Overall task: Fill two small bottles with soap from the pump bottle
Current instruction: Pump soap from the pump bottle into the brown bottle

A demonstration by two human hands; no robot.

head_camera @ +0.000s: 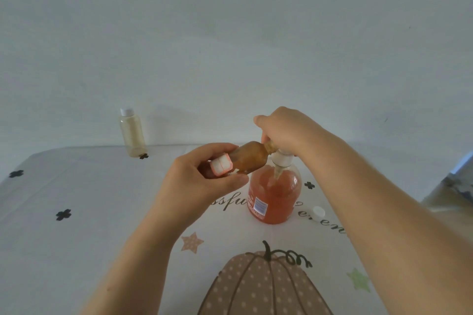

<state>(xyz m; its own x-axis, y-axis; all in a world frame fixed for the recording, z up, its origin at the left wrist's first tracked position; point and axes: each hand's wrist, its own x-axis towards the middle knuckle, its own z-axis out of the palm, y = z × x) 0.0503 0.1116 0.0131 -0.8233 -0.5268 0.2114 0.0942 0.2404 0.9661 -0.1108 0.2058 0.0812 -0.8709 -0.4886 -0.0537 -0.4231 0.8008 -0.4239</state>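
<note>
A dotted pumpkin print [266, 286] lies nearest on the tablecloth [76, 238]. The script above it reads only as "ssfu" and "even". There stands the pump bottle [275, 194] of orange soap, its blue and red label too small to read. The right hand [284, 130] curls over its pump head. The left hand [204, 176] grips a tilted small bottle [249, 158] with a white, pink-edged sticker, mouth at the nozzle. A white cap [319, 211] lies beside the pump bottle. A second small bottle [131, 133], capped, stands far left.
</note>
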